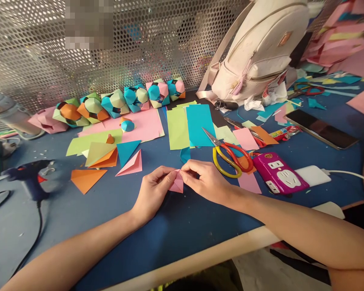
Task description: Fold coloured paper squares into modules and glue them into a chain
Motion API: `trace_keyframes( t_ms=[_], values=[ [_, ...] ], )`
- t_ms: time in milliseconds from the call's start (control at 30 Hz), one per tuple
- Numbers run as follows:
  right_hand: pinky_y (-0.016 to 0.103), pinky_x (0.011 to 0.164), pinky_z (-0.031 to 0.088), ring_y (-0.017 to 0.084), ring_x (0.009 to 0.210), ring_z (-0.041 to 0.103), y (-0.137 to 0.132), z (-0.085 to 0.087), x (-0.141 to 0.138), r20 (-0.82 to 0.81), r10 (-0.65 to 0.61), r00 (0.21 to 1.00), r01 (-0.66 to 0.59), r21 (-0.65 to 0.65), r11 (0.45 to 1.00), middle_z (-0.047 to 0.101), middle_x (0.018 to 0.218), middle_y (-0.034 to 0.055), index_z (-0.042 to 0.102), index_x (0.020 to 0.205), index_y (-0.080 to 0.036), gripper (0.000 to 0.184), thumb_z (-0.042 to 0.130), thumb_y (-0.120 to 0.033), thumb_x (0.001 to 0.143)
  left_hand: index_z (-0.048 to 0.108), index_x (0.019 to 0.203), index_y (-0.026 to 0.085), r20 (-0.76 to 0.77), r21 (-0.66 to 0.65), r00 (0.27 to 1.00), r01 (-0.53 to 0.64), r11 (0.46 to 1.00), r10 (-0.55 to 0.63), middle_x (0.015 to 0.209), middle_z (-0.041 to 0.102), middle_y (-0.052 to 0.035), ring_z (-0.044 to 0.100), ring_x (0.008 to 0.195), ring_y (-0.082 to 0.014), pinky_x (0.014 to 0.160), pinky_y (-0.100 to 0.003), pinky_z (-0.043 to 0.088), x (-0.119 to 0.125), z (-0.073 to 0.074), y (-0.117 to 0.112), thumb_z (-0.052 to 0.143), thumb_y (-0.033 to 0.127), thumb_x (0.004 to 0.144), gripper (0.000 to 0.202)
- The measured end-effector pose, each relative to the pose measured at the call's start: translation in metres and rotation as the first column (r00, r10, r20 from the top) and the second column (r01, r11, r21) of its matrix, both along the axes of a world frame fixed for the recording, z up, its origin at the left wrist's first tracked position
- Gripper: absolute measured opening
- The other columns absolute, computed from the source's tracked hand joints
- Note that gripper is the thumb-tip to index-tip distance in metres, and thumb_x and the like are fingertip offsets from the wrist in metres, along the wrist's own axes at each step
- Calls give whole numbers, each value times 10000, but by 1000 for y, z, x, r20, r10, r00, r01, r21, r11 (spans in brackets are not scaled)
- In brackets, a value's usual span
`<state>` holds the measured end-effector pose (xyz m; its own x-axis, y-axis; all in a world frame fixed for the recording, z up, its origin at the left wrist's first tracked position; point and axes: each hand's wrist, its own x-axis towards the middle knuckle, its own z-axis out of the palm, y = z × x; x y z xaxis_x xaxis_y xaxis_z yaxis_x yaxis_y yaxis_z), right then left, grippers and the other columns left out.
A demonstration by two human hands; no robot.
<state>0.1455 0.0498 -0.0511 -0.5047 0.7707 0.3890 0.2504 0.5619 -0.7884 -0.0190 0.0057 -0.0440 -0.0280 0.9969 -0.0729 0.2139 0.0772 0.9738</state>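
Your left hand (154,190) and right hand (204,181) are pinching pink paper (177,184) near the tabletop's front edge (218,250), seemingly folding it, next probably needing even pressure.

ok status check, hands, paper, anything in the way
Left hand, right hand: both pinching the pink paper. Paper creased. Scissors close by the right hand, seemingly not in the way.

1 camera, worn on my head, faces forward and down over the table (79,206). Range is close: my left hand (151,190) and my right hand (208,182) lie near mid-view, my forearms (79,258) entering from 8 and 4 o'clock. The perforated panel (170,40) bounds the view at 12 o'clock, the table edge (194,258) at 6.
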Motion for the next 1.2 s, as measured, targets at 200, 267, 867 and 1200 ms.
trace_keyframes(
  t_ms=[200,267,867,1200],
  values=[
    [212,525,366,90,558,450,0,-1,0,-9,15,1000,-15,28,1000,504,615,-19,473,671,-188,208,474,-195,878,727,845,194,-9,6,1000,-3,1000,3,799,707,-13,600,748,-148,690,-233,453,1,2,0,623,402,814,235],
    [213,524,364,92,557,448,-1,-1,0,-7,16,1000,-16,36,999,503,613,-19,477,674,-188,211,472,-202,884,724,822,191,-1,7,1000,0,1000,0,776,701,-11,586,713,-139,662,-231,445,1,2,0,626,399,814,230],
    [196,531,390,79,561,456,0,-5,0,-57,52,997,-45,105,993,522,633,-14,520,703,-171,175,499,-155,875,725,753,187,225,-46,974,2,999,9,754,677,4,570,681,-101,644,-200,448,-1,-7,-1,689,325,781,145],
    [190,533,411,81,571,485,-2,0,0,-43,23,999,-24,-30,999,555,658,-8,534,725,-165,118,530,-182,841,711,716,167,152,-66,988,-26,998,35,682,655,7,565,602,-89,579,-187,460,2,-3,-2,681,312,771,158]
  ],
)
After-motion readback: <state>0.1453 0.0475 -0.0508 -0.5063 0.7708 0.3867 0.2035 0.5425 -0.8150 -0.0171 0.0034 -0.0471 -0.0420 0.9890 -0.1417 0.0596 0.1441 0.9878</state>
